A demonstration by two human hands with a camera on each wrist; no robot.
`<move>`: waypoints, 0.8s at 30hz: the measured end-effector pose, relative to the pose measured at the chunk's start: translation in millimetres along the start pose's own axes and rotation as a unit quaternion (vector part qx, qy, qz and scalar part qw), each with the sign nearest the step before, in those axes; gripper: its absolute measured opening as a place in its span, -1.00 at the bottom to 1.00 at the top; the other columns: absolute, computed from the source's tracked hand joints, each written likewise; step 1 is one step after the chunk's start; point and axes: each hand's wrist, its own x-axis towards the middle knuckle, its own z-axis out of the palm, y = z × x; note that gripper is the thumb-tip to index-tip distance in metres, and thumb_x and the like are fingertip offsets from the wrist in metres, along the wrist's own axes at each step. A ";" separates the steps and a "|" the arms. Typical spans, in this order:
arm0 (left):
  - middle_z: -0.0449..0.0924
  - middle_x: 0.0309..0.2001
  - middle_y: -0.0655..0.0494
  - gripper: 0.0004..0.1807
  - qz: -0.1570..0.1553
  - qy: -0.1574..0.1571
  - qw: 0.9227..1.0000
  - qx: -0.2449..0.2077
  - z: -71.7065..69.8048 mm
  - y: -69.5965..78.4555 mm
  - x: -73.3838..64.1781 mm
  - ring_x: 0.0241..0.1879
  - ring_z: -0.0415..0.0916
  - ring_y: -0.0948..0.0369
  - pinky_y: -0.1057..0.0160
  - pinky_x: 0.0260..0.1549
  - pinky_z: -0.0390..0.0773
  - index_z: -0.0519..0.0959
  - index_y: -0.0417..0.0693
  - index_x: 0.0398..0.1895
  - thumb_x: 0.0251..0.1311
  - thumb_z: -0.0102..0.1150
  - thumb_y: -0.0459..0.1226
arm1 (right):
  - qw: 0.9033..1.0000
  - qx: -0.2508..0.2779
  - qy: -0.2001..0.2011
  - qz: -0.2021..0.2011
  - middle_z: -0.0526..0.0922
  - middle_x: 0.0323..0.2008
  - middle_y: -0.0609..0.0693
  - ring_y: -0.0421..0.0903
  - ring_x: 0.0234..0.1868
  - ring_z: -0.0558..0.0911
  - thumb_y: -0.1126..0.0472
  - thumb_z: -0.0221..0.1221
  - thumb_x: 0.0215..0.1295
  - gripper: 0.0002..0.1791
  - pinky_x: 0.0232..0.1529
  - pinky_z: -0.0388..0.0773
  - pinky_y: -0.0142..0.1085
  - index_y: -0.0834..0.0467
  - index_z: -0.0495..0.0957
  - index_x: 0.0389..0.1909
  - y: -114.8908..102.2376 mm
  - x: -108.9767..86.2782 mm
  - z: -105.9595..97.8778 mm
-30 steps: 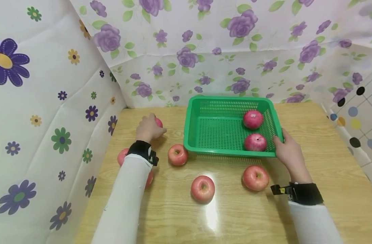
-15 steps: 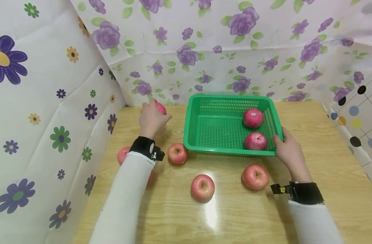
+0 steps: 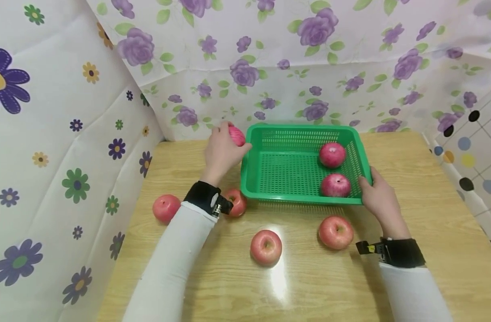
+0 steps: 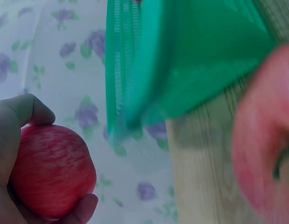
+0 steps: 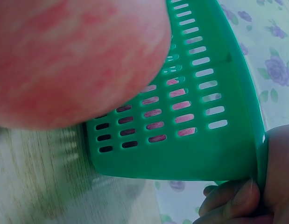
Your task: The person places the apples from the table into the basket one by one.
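Note:
My left hand (image 3: pixel 223 152) grips a red apple (image 4: pixel 53 170) just beside the left rim of a green plastic basket (image 3: pixel 251 179). In the left wrist view the fingers and thumb curl round that apple, above the table. With thumb and fingers, my right hand (image 3: pixel 380 201) holds the basket's right rim near its front corner. Inside the basket, at its right end, lie two dark red apples, the rear apple (image 3: pixel 332 154) and the front apple (image 3: pixel 336 185). Beneath my left wrist sits another apple (image 3: pixel 235 203), partly hidden by the wrist strap.
On the wooden table (image 3: pixel 302 286) lie more apples: a left apple (image 3: pixel 166 208), a middle apple (image 3: pixel 266 247) and a right apple (image 3: pixel 336 232) in front of the basket. A flowered cloth (image 3: pixel 269 71) hangs close behind the basket.
My left hand has lifted the apple from the table's back left and carried it right, up to the basket's left rim. The right hand stays on the basket.

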 end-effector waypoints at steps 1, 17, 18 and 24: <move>0.39 0.01 -0.03 -0.11 0.009 -0.001 1.000 0.001 1.4 4.5 -0.6 -0.16 0.42 0.09 0.05 -0.35 0.58 0.28 0.03 0.29 -0.10 0.28 0.23 | 1.000 0.001 0.000 0.001 0.38 0.18 0.44 0.32 0.00 0.42 -0.20 -0.35 0.57 -0.28 -0.15 0.43 0.27 0.09 -0.11 0.59 0.2 0.1 0.1; 0.36 0.01 -0.03 -0.14 0.078 -0.042 0.995 -0.046 34.4 52.2 -12.3 -0.15 0.42 0.12 0.11 -0.34 0.61 0.24 -0.05 0.32 -0.02 0.26 0.12 | 1.000 0.017 -0.005 0.007 0.38 0.20 0.43 0.33 0.02 0.42 -0.21 -0.34 0.57 -0.28 -0.11 0.41 0.30 0.08 -0.08 0.58 -2.1 -0.4 -0.2; 0.36 0.02 -0.03 -0.14 0.078 -0.045 0.995 -0.051 36.2 53.4 -12.7 -0.14 0.41 0.13 0.11 -0.33 0.60 0.24 -0.05 0.32 -0.02 0.27 0.11 | 1.000 0.019 -0.005 0.009 0.38 0.20 0.43 0.33 0.02 0.42 -0.22 -0.35 0.57 -0.27 -0.11 0.41 0.29 0.08 -0.08 0.58 -2.0 -0.2 -0.1; 0.34 0.02 -0.02 -0.14 0.088 -0.079 0.991 -0.056 46.9 63.3 -15.0 -0.18 0.40 0.17 0.18 -0.35 0.58 0.24 -0.03 0.30 -0.05 0.27 0.13 | 1.000 0.016 0.003 0.010 0.39 0.17 0.39 0.30 0.00 0.41 -0.22 -0.35 0.56 -0.27 -0.12 0.40 0.26 0.10 -0.05 0.58 -0.4 -0.2 -0.4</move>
